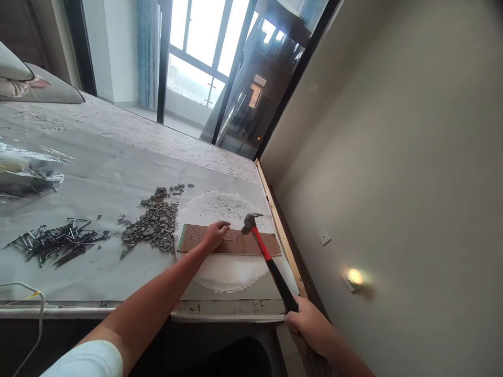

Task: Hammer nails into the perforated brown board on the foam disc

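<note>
My right hand [308, 322] is wrapped round the black lower handle of a claw hammer [271, 262], which has a red upper shaft. The hammer's grey head hovers over or near the brown board [255, 244]; whether it touches cannot be told. Rows of small holes run along the board's left part. My left hand [215, 235] rests over the middle of this board, its thumb and finger pinched together. What they hold, if anything, is too small to make out. Beneath the board is a white, rough-surfaced slab [228, 269].
A heap of grey stone chips [157, 222] lies left of the slab, and a pile of dark nails [63, 241] farther left. Behind the nails is a clear plastic bag [29, 173]. Grey sheeting [113, 167] covers the bed, with a wooden edge [279, 225] along the wall.
</note>
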